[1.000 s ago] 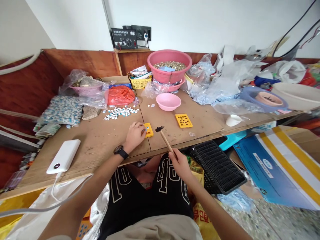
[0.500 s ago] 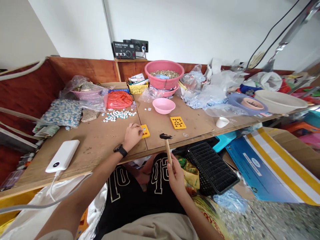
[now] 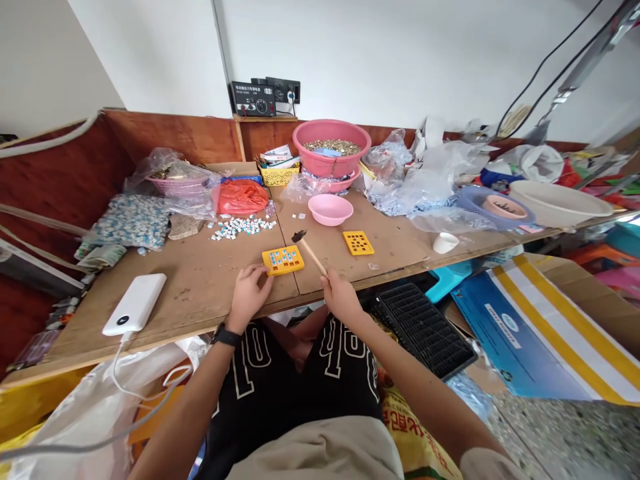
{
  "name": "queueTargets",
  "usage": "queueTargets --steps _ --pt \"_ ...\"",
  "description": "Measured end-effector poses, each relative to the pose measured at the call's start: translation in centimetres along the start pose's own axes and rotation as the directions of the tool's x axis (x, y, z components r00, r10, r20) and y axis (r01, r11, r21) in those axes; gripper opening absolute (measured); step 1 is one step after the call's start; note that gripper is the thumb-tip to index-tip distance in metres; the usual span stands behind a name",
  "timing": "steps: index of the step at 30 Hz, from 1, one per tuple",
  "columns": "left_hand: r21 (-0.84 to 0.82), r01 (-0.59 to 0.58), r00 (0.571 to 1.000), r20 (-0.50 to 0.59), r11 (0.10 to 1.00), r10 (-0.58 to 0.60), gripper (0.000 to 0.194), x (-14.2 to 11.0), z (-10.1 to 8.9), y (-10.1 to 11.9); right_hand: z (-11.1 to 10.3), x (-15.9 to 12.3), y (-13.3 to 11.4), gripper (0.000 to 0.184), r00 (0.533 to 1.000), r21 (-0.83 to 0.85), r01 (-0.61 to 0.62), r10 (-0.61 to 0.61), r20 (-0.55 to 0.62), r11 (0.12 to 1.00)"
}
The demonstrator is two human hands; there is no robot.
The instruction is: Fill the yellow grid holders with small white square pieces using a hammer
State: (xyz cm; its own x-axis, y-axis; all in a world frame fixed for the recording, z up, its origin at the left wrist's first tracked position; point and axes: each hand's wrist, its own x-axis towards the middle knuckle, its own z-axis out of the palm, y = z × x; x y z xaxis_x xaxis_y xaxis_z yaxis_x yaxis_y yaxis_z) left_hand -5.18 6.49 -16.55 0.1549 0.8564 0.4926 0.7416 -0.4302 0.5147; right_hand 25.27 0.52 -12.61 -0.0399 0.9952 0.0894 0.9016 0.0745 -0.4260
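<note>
The person's left hand (image 3: 249,297) sits loosely curled on the plywood workbench (image 3: 190,293), its fingertips at or just beside the lower left corner of a yellow grid tray (image 3: 283,260); it holds nothing that can be seen. Blue-and-white pieces fill many of that tray's square holes. The right hand (image 3: 341,298) is closed narrowly around the wooden handle of a small hammer (image 3: 311,253), whose dark head tilts up and to the left, just above and right of the tray without touching it. A second yellow grid tray (image 3: 358,243) lies farther right, beyond the right hand. Above the first tray, a scattered pile of small white-and-blue pieces (image 3: 243,227) lies on the bench, and a pink bowl (image 3: 330,209) stands right of it. At upper center, a larger pink basin (image 3: 331,141) holds a heap of small metallic bits. A white power bank (image 3: 135,304) lies at lower left on the bench, and a black plastic rack (image 3: 423,330) sits below the bench's front edge at lower right.
</note>
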Motion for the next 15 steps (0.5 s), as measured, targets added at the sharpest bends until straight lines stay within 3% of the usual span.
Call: queueTargets --steps 3,8,10,15 --pt "-0.006 0.051 0.999 -0.017 0.999 -0.051 0.026 0.1 0.3 -0.7 0.3 0.1 0.7 0.029 0.997 -0.066 -0.025 0.03 0.07 0.997" --pt "0.003 0.075 0.997 -0.02 0.997 -0.075 0.024 0.4 0.4 -0.6 0.7 -0.5 2.4 0.041 0.995 0.093 0.037 -0.028 -0.094 0.995" --pt "0.004 0.082 0.996 -0.024 0.997 -0.082 0.022 0.3 0.3 -0.5 1.2 -0.6 2.2 0.042 0.995 0.12 0.025 -0.012 -0.103 0.993" --pt "-0.003 0.095 0.995 -0.004 0.995 -0.095 0.021 0.0 0.4 -0.3 1.3 0.2 1.2 0.029 0.996 -0.036 0.006 -0.003 0.087 0.999"
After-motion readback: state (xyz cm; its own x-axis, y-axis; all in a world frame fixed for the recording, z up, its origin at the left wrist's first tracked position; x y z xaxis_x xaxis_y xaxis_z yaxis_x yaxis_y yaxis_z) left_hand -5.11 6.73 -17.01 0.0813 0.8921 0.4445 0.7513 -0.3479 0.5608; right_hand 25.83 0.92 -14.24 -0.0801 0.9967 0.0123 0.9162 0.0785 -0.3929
